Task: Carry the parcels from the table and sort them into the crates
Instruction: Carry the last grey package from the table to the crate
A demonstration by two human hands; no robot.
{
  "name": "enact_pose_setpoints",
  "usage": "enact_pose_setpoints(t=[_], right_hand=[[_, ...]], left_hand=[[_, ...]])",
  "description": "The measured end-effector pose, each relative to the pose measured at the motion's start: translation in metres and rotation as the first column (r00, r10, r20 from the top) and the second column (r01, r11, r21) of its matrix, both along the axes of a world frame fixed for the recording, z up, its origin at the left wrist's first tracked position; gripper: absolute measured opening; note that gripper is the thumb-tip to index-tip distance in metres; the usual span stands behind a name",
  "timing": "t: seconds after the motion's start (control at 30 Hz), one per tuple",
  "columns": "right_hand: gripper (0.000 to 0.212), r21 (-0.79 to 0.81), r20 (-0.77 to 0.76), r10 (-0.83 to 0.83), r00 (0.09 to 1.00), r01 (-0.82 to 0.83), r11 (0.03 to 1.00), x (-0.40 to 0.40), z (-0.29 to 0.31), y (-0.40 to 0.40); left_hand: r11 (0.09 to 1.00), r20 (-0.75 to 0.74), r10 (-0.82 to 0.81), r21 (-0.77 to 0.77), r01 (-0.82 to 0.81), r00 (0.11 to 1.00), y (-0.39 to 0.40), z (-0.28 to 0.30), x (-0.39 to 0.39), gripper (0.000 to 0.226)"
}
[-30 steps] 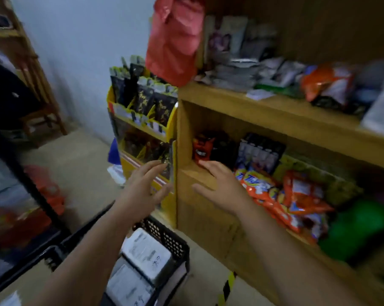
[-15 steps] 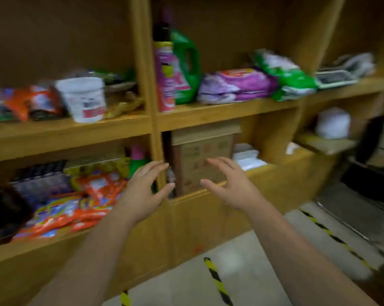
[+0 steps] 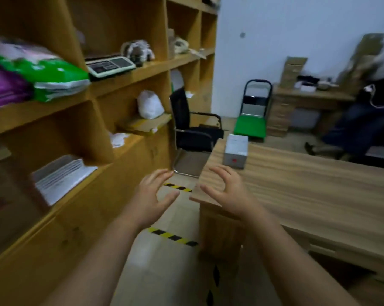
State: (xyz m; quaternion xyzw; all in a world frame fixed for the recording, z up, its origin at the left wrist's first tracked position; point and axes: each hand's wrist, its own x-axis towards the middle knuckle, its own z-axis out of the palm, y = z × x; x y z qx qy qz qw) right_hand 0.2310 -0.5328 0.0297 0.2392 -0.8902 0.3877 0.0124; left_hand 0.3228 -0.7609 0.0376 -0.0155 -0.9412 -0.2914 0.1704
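Parcel (image 3: 235, 153), a small grey box, lies on my desk (image 3: 308, 186) near its far left corner, its long axis running away from me, the end with a red mark facing me. My left hand (image 3: 151, 196) and right hand (image 3: 227, 192) hover apart short of it, fingers spread and loosely bent, holding nothing.

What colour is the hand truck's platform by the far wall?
Bright green platform, black handle; seen in the head view.
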Motion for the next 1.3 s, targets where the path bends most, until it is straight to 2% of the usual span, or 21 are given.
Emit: enact_pose_setpoints(t=[0.1, 0.3, 0.73, 0.97, 1.17, 1.23, 1.3], right_hand=[[0.059, 0.014, 0.033, -0.083, 0.996, 0.082, 0.997, -0.033, -0.017, 0.03], [0.067, 0.109, 0.102, -0.224, 0.969, 0.213, 0.971, -0.112, -0.056, 0.062], [0.065, 0.205, 0.179, -0.451, 0.875, 0.415, 0.887, -0.348, -0.097, 0.061], [0.058, 0.258, 0.258, -0.504, 0.824, 0.444, 0.858, -0.412, -0.146, 0.076], [0.055, 0.218, 0.316, -0.493, 0.811, 0.444, 0.869, -0.463, -0.18, 0.078], [0.056, 0.187, 0.334, -0.49, 0.805, 0.454, 0.871, -0.48, -0.192, 0.076], [0.056, 0.173, 0.376, -0.479, 0.794, 0.447, 0.877, -0.491, -0.202, 0.076]], left_hand=[[0.996, 0.052, -0.085, 0.011, 0.085, 0.995, 0.026, -0.015, -0.056, 0.055], [0.984, 0.14, -0.178, 0.036, 0.175, 0.974, 0.049, -0.058, -0.17, 0.057], [0.948, 0.241, -0.317, 0.09, 0.304, 0.917, 0.056, -0.103, -0.452, 0.057], [0.948, 0.396, -0.313, 0.069, 0.312, 0.863, 0.076, -0.166, -0.524, 0.063], [0.971, 0.512, -0.181, -0.043, 0.235, 0.84, 0.091, -0.198, -0.57, 0.067], [0.976, 0.553, -0.173, -0.017, 0.218, 0.815, 0.096, -0.205, -0.578, 0.068], [0.977, 0.553, -0.21, 0.083, 0.198, 0.806, 0.103, -0.212, -0.58, 0.069]])
